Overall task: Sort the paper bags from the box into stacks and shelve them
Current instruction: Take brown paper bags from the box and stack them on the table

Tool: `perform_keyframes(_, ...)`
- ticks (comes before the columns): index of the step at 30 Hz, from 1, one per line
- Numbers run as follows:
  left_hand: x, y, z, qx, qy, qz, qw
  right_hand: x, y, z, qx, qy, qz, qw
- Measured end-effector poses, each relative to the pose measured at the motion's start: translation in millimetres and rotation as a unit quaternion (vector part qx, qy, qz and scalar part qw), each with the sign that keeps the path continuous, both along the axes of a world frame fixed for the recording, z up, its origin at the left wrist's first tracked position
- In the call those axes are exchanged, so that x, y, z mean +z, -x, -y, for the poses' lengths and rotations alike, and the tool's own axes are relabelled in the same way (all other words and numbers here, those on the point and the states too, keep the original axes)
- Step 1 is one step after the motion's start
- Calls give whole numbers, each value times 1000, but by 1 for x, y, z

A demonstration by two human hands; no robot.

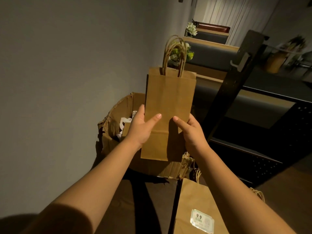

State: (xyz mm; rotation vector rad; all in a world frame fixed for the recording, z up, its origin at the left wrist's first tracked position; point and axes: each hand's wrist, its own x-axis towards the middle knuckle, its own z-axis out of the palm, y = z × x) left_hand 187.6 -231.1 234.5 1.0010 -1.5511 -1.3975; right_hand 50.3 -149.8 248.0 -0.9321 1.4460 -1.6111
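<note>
Left hand [141,127] and right hand [190,128] each grip a side edge of a small stack of flat paper bags [168,105] — long axis upright, handles up — raised above the torn box [114,119]; both hands equally near.
</note>
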Motion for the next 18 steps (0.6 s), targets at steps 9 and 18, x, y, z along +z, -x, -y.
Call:
perform_keyframes(9,-45,-50,-69,13,-30,-9,999,-40,-28,-60,76,6,-92,993)
perform_keyframes(18,-113,-88,-99,70,-84,102,989,-129,-60,-79,95,-94,-80,988)
